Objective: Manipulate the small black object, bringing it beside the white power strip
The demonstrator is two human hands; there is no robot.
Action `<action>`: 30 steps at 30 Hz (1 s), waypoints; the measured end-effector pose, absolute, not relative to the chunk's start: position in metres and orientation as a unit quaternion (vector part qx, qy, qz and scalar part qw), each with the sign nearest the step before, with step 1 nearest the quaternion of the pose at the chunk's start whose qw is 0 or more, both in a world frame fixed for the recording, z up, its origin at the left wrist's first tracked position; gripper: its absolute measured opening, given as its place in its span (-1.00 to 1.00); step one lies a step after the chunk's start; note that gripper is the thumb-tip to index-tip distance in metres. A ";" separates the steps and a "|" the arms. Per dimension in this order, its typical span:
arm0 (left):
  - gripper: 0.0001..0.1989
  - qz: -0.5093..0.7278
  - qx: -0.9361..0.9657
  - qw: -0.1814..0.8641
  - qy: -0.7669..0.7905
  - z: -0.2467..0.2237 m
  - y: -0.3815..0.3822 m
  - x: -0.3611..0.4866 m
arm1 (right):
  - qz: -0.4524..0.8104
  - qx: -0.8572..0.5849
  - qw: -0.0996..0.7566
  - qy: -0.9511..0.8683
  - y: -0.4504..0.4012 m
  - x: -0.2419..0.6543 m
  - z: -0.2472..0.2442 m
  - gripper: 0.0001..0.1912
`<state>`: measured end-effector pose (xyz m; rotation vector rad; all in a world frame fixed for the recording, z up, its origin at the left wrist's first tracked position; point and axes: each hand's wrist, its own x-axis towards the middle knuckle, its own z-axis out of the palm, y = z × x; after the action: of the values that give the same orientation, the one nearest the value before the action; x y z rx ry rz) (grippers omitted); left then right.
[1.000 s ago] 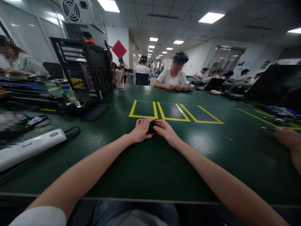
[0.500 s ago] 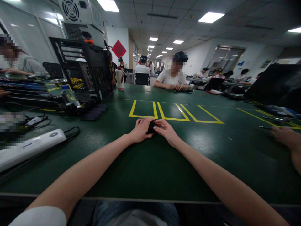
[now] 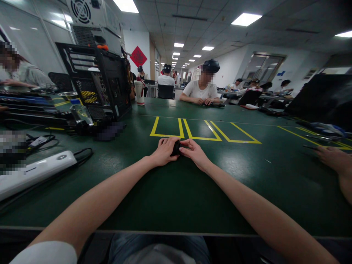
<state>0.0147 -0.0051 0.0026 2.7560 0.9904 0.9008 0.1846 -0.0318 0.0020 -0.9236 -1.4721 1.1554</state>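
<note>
A small black object (image 3: 176,148), rounded at its visible end, sits low at the green tabletop in front of me. My left hand (image 3: 165,151) wraps over it from the left, fingers on top and thumb on the near side, and hides most of it. From the right, my right hand (image 3: 194,152) pinches at its exposed end with thumb and fingers close together. Its exact kind I cannot make out. Both hands are just below the yellow tape outlines (image 3: 192,138) on the table.
An open black computer case (image 3: 110,84) with a grey unit on top stands back left. A white power strip (image 3: 41,172) lies at left with cables. A paper cup (image 3: 139,93) stands beside the case. Another person's hand (image 3: 334,159) holds a thin tool at right.
My hands and the black object stay almost in place. The view has shifted very slightly, and the other person's hand at right has moved a little.
</note>
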 end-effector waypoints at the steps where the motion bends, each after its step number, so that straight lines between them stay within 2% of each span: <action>1: -0.41 0.294 0.899 0.039 0.322 0.003 -0.005 0.014 | 0.478 -0.384 0.503 -0.609 -0.031 0.185 0.001 -0.70; 6: -0.40 0.293 0.900 0.029 0.322 0.003 -0.006 0.014 | 0.492 -0.395 0.486 -0.605 -0.027 0.187 -0.001 -0.59; 16: -0.42 0.289 0.902 0.030 0.321 0.005 -0.007 0.014 | 0.493 -0.381 0.497 -0.604 -0.033 0.184 0.004 -0.73; 23: -0.42 0.290 0.902 0.030 0.318 0.005 -0.007 0.014 | 0.490 -0.403 0.479 -0.606 -0.028 0.185 0.001 -0.64; 30: -0.41 0.290 0.901 0.022 0.321 0.002 -0.005 0.015 | 0.474 -0.373 0.502 -0.620 -0.032 0.183 0.003 -0.68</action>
<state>0.0148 -0.0048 0.0023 2.7932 0.9946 0.8979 0.1833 -0.0316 0.0033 -0.9008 -1.4977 1.1459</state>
